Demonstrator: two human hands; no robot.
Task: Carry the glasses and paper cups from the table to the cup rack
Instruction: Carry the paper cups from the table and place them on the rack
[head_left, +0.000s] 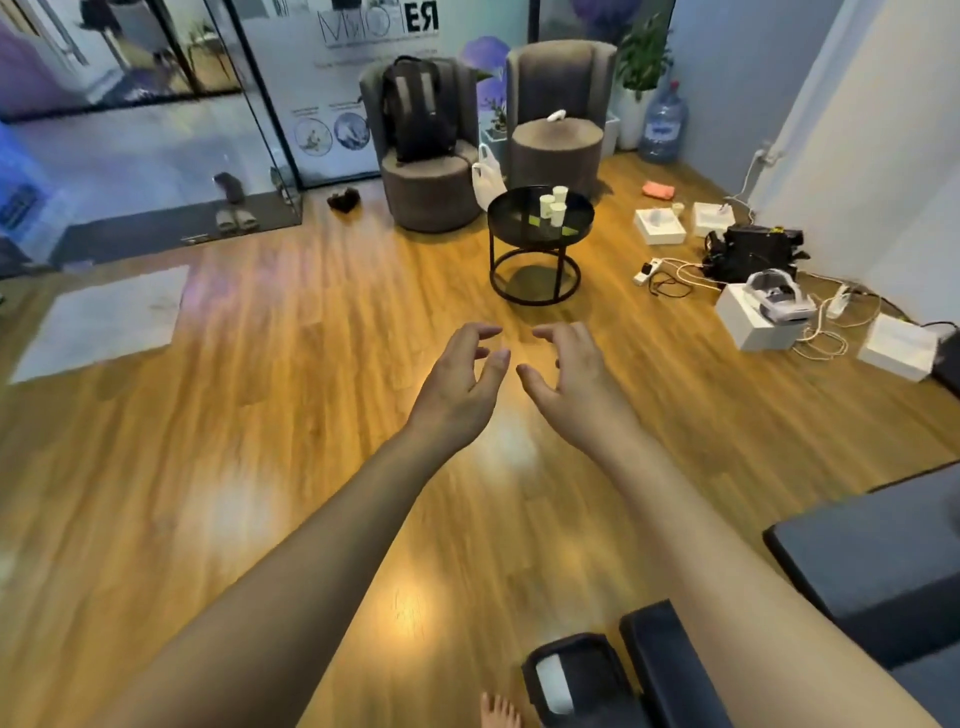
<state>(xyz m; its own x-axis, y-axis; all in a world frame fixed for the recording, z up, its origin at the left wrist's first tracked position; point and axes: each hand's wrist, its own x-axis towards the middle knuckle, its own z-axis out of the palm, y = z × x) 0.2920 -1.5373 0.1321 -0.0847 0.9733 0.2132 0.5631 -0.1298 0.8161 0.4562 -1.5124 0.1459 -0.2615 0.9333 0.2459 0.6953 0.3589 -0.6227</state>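
The only legible lettering is appearing on the frosted glass panel (332, 83) behind the armchairs: large mirrored characters reading "ER" in bold black, preceded by thin outlined letters that are staying too faint to read. Smaller lines of text and two round emblems below it are showing as illegible.

White paper cups (552, 206) on black table (506, 218); amber wood-grain floor (311, 364).

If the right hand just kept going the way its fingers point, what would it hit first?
Probably the round black metal side table holding white paper cups. The right hand, open and empty, points across bare wooden floor toward it, with nothing visible in between; depth is hard to judge.
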